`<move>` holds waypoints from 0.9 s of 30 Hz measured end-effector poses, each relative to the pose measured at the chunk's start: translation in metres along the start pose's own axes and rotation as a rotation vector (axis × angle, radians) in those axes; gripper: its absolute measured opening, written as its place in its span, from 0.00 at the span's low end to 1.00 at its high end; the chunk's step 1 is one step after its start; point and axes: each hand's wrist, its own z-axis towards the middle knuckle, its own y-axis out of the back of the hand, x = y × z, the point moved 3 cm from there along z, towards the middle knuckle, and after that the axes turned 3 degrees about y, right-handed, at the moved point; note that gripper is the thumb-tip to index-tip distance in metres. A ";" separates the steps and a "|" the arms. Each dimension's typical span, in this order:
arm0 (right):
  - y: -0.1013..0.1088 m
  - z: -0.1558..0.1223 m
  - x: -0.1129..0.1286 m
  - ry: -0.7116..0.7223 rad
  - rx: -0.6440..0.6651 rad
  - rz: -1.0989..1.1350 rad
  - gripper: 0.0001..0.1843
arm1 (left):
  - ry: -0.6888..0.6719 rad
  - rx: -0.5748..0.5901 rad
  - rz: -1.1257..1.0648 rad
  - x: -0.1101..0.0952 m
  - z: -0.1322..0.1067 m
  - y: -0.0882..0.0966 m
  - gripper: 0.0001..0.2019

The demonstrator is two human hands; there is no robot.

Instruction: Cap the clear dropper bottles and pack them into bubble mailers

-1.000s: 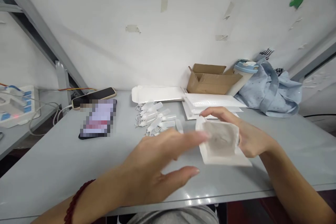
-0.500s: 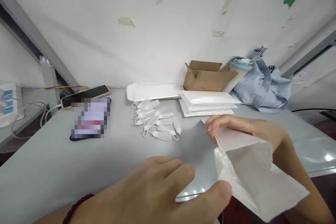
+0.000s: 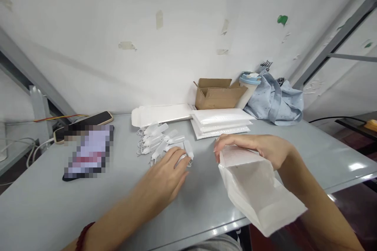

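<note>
My right hand (image 3: 250, 145) holds a white bubble mailer (image 3: 250, 180) above the table's near right part. Its mouth gapes towards me, with the flap hanging down over the table edge. The fingers are bent over the mailer's far end. My left hand (image 3: 169, 172) is at the near side of a pile of small translucent plastic dropper bottles (image 3: 160, 147) with looped caps. Its fingers curve down over the nearest bottles, thumb apart from the index finger; the fingertips are partly hidden. A dark red bracelet (image 3: 84, 235) circles the left wrist.
Behind the pile lies a flat white mailer (image 3: 161, 114). Several more mailers (image 3: 220, 119) are stacked to its right. Along the wall stand an open cardboard box (image 3: 219, 96), a lidded cup (image 3: 249, 86) and a light blue cloth bag (image 3: 273, 100). Two phones (image 3: 88, 153) lie left.
My left hand has moved forward and left from beside the mailer's mouth to the bottles. My right hand keeps hold of the mailer. The view has shifted, too.
</note>
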 end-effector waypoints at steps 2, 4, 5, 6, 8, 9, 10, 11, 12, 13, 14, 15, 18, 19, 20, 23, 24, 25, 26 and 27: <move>0.000 0.000 -0.001 -0.002 -0.007 -0.008 0.36 | -0.013 0.015 -0.003 0.002 -0.001 -0.007 0.13; 0.001 -0.001 -0.002 0.016 -0.017 -0.004 0.37 | -0.030 0.018 -0.002 0.002 -0.001 -0.012 0.14; 0.001 -0.001 -0.002 0.027 -0.017 0.004 0.38 | -0.040 0.017 0.002 0.002 -0.001 -0.015 0.15; 0.001 -0.001 -0.002 0.037 -0.019 0.012 0.38 | -0.049 0.018 0.008 0.002 -0.002 -0.018 0.16; 0.002 -0.002 -0.002 0.051 -0.017 0.027 0.38 | -0.067 0.032 0.021 0.003 -0.003 -0.024 0.19; 0.002 -0.002 -0.002 0.056 -0.014 0.033 0.38 | -0.074 0.038 0.026 0.003 -0.003 -0.027 0.21; 0.002 -0.002 -0.002 0.062 -0.010 0.037 0.39 | -0.076 0.043 0.029 0.004 -0.004 -0.029 0.23; 0.002 -0.002 -0.001 0.070 -0.007 0.040 0.39 | -0.078 0.049 0.031 0.004 -0.004 -0.032 0.26; 0.002 -0.002 0.000 0.077 -0.005 0.042 0.39 | -0.081 0.055 0.031 0.005 -0.005 -0.034 0.28; 0.002 -0.001 0.000 0.083 -0.002 0.042 0.39 | -0.085 0.060 0.033 0.005 -0.005 -0.036 0.29; 0.001 -0.001 0.001 0.088 0.002 0.043 0.39 | -0.090 0.063 0.036 0.005 -0.004 -0.037 0.30; 0.001 0.000 0.001 0.095 0.004 0.046 0.39 | -0.098 0.067 0.041 0.005 -0.004 -0.037 0.29; 0.000 0.001 0.003 0.099 0.008 0.067 0.40 | -0.126 0.062 0.056 0.003 -0.002 -0.037 0.25; 0.000 0.001 0.003 0.095 0.007 0.077 0.40 | -0.132 0.059 0.058 0.003 -0.002 -0.037 0.25; 0.000 0.001 0.004 0.094 0.004 0.088 0.40 | -0.137 0.058 0.057 0.003 -0.002 -0.036 0.25; 0.000 0.002 0.004 0.096 0.004 0.115 0.41 | -0.138 0.042 0.047 0.003 -0.002 -0.037 0.24; -0.001 0.002 0.004 0.100 0.007 0.120 0.41 | -0.138 0.030 0.043 0.003 -0.003 -0.037 0.24; -0.001 0.002 0.004 0.105 0.011 0.122 0.41 | -0.137 0.018 0.040 0.003 -0.003 -0.038 0.24; -0.001 0.002 0.003 0.108 0.017 0.120 0.41 | -0.138 0.007 0.037 0.002 -0.004 -0.038 0.24; -0.001 0.002 0.003 0.108 0.020 0.114 0.41 | -0.141 -0.003 0.034 0.002 -0.004 -0.039 0.24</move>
